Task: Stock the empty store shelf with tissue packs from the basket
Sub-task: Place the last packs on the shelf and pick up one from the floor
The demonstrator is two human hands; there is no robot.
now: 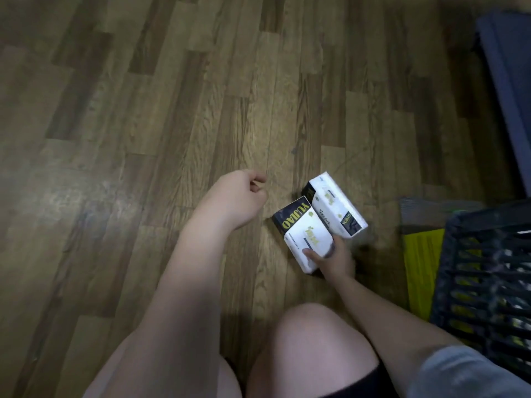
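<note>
My right hand [333,258] grips two white tissue packs with black and yellow ends, low over the wooden floor. The nearer pack [304,234] shows a black end with yellow letters; the farther pack [336,205] leans against it on the right. My left hand [241,193] hangs over the floor to the left of the packs, fingers loosely curled, holding nothing. The dark slatted basket [485,285] stands at the right edge, with more packs dimly visible through its slats. The shelf is out of view.
A yellow-green mat [419,268] lies under the basket. A blue-grey object [511,96] runs along the upper right edge. My bare knee [313,337] is at the bottom centre. Wooden floor [143,110] fills the left and middle.
</note>
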